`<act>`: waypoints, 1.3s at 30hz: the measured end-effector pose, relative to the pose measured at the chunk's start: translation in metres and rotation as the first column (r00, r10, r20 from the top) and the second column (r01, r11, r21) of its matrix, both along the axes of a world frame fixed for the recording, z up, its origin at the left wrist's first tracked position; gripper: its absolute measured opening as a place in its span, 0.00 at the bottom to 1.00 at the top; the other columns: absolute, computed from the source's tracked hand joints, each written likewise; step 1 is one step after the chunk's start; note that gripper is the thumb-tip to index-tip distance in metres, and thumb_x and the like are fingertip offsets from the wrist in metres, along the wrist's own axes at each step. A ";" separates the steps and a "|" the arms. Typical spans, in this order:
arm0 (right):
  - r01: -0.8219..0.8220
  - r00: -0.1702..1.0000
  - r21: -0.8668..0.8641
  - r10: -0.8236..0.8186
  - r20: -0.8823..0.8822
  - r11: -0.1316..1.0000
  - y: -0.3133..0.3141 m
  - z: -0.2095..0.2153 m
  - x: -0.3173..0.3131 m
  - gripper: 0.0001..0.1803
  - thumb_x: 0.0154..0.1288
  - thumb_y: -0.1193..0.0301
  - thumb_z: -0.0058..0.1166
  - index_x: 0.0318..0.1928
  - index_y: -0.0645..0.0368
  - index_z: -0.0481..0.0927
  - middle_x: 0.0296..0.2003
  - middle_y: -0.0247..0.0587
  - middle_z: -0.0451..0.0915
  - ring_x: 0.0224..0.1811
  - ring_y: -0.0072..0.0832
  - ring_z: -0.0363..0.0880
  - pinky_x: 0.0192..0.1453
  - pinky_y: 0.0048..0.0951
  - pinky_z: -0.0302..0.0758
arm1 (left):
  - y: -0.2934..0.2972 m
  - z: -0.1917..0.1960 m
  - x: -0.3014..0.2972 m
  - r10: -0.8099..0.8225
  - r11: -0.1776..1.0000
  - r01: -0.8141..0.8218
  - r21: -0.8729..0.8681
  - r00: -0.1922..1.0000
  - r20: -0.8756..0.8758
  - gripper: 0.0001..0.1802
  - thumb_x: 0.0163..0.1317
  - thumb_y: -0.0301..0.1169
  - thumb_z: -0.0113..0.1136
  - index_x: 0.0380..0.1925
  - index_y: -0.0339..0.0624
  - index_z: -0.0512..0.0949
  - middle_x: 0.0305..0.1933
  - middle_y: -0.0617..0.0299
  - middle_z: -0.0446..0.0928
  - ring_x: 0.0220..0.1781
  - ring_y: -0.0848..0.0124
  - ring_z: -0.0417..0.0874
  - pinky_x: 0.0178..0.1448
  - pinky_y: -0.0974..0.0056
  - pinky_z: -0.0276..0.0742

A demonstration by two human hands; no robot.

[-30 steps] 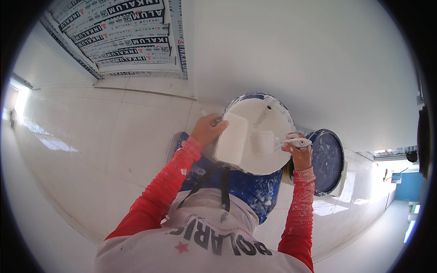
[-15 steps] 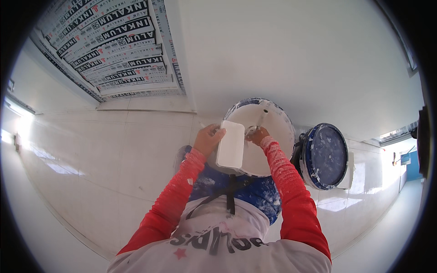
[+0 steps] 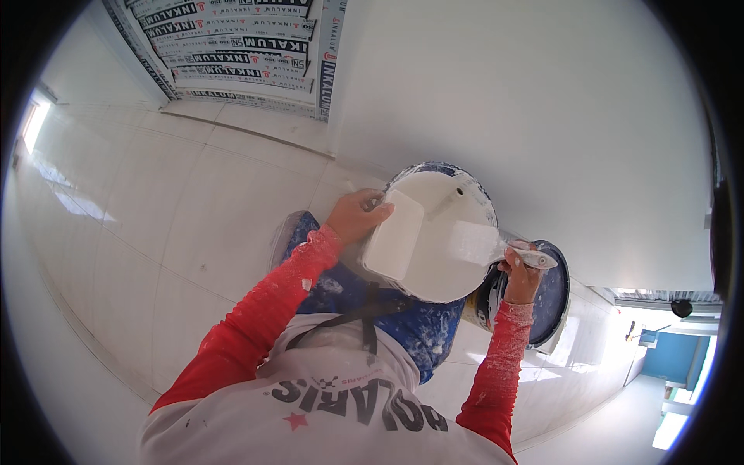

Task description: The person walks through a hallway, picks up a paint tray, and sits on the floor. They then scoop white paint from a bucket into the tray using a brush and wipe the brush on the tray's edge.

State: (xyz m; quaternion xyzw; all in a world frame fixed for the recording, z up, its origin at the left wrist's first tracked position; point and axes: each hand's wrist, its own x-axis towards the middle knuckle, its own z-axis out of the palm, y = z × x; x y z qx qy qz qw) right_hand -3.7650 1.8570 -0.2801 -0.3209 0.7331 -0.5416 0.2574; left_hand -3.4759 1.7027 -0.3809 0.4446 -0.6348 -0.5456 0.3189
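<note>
The white putty in the open bucket (image 3: 442, 232) is sitting smooth and nearly brim-high, directly below the person and just in front of their knees. The left hand (image 3: 358, 215) is gripping a flat white trowel board (image 3: 395, 236) by its near edge, holding it tilted over the bucket's left side. The right hand (image 3: 521, 275) is closed around the handle of a wide putty knife (image 3: 484, 244), whose coated blade is reaching in over the bucket's right side. The board's face is looking bare, so loading seems barely begun: putty has yet to be scooped onto it. Just right of the bucket, a dark blue lid (image 3: 552, 298) is lying on the pale tiled floor (image 3: 178, 201). A plain white wall (image 3: 542, 101) is rising beyond, with printed packaging (image 3: 240, 46) leaning at upper left.
</note>
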 end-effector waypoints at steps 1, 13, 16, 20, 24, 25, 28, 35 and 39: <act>-0.050 0.997 -0.103 0.055 0.050 0.993 0.001 0.002 0.004 0.13 0.58 0.72 0.60 0.42 0.64 0.77 0.35 0.38 0.78 0.31 0.21 0.78 0.30 0.20 0.76 | 0.000 0.000 0.000 -0.003 1.000 0.003 -0.009 1.000 0.018 0.29 0.58 0.46 0.64 0.50 0.31 0.78 0.33 0.54 0.82 0.30 0.72 0.78 0.38 0.67 0.76; -0.021 0.972 -0.152 0.056 0.229 0.988 -0.009 -0.021 0.115 0.12 0.62 0.72 0.60 0.42 0.68 0.77 0.35 0.43 0.78 0.28 0.26 0.80 0.31 0.23 0.80 | -0.004 0.004 -0.001 -0.023 0.996 0.030 -0.087 0.997 0.080 0.27 0.57 0.46 0.63 0.47 0.32 0.79 0.32 0.53 0.82 0.30 0.72 0.78 0.38 0.66 0.76; -0.023 0.995 -0.147 0.036 0.093 0.989 -0.001 -0.026 0.118 0.12 0.62 0.72 0.59 0.40 0.69 0.77 0.34 0.44 0.79 0.26 0.26 0.80 0.32 0.24 0.79 | -0.008 0.003 -0.001 -0.078 0.996 0.082 -0.041 0.994 0.081 0.26 0.57 0.45 0.63 0.47 0.33 0.80 0.32 0.54 0.82 0.30 0.72 0.78 0.38 0.66 0.76; -0.013 0.997 -0.158 0.024 0.070 0.987 0.010 -0.022 0.116 0.11 0.62 0.71 0.58 0.41 0.65 0.76 0.35 0.41 0.79 0.30 0.23 0.79 0.30 0.23 0.80 | -0.009 0.002 -0.005 -0.078 0.995 0.082 -0.058 0.995 0.065 0.26 0.57 0.46 0.64 0.46 0.34 0.81 0.31 0.54 0.82 0.29 0.72 0.78 0.37 0.67 0.76; -0.004 0.998 -0.141 0.013 0.069 0.990 0.018 -0.012 0.106 0.11 0.61 0.71 0.58 0.40 0.65 0.77 0.34 0.41 0.79 0.30 0.24 0.79 0.30 0.23 0.80 | -0.008 -0.001 -0.005 -0.078 0.995 0.081 -0.057 0.995 0.061 0.26 0.57 0.46 0.64 0.45 0.34 0.81 0.31 0.55 0.82 0.29 0.73 0.78 0.37 0.67 0.76; -0.021 0.998 -0.118 0.027 0.050 0.993 0.020 -0.010 0.103 0.11 0.61 0.70 0.58 0.40 0.65 0.76 0.34 0.41 0.79 0.30 0.24 0.79 0.30 0.22 0.79 | -0.008 -0.002 -0.005 -0.077 0.996 0.080 -0.042 0.994 0.076 0.26 0.57 0.46 0.64 0.45 0.34 0.81 0.31 0.55 0.82 0.29 0.73 0.78 0.37 0.67 0.76; -0.014 0.998 -0.078 0.018 0.057 0.997 0.025 -0.006 0.093 0.12 0.60 0.69 0.58 0.40 0.65 0.77 0.34 0.41 0.79 0.30 0.24 0.79 0.31 0.22 0.80 | -0.009 -0.004 -0.006 -0.070 0.996 0.073 -0.045 0.996 0.059 0.26 0.57 0.46 0.64 0.45 0.34 0.81 0.30 0.55 0.82 0.29 0.73 0.78 0.37 0.67 0.76; 0.103 0.993 -0.036 -0.105 -0.058 0.994 0.036 0.001 0.059 0.10 0.59 0.75 0.60 0.40 0.66 0.79 0.31 0.36 0.79 0.27 0.19 0.75 0.28 0.17 0.70 | -0.008 -0.004 -0.003 -0.084 0.994 0.087 -0.069 0.996 0.042 0.26 0.58 0.46 0.64 0.46 0.34 0.81 0.30 0.56 0.82 0.27 0.74 0.77 0.34 0.68 0.75; -0.020 1.000 -0.034 0.020 0.000 0.999 0.045 0.014 0.048 0.10 0.59 0.74 0.62 0.41 0.65 0.81 0.34 0.35 0.80 0.28 0.18 0.75 0.32 0.17 0.69 | -0.009 0.000 -0.003 -0.096 0.995 0.097 -0.007 0.995 0.040 0.27 0.58 0.46 0.63 0.47 0.33 0.80 0.29 0.56 0.81 0.27 0.75 0.77 0.33 0.68 0.75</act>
